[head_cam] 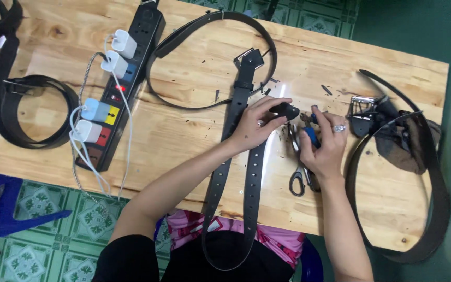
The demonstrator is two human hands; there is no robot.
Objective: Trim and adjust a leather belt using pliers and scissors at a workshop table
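My left hand (257,122) pinches the black tip of a belt strap (287,110) near the table's middle. My right hand (323,143), with a ring on one finger, grips a small blue-handled tool (312,137) close to that tip. A black belt (236,151) with punched holes runs under my left hand, from its metal buckle (250,57) down over the table's front edge. Scissors (297,172) lie on the wood just below my right hand.
A black power strip (131,78) with several white chargers and cables lies at the left. Looped black belts rest at far left (6,104), top middle (210,21) and right (434,198), the last with a metal buckle (362,104) and brown cloth (400,146). Dark scraps dot the wooden table (184,130).
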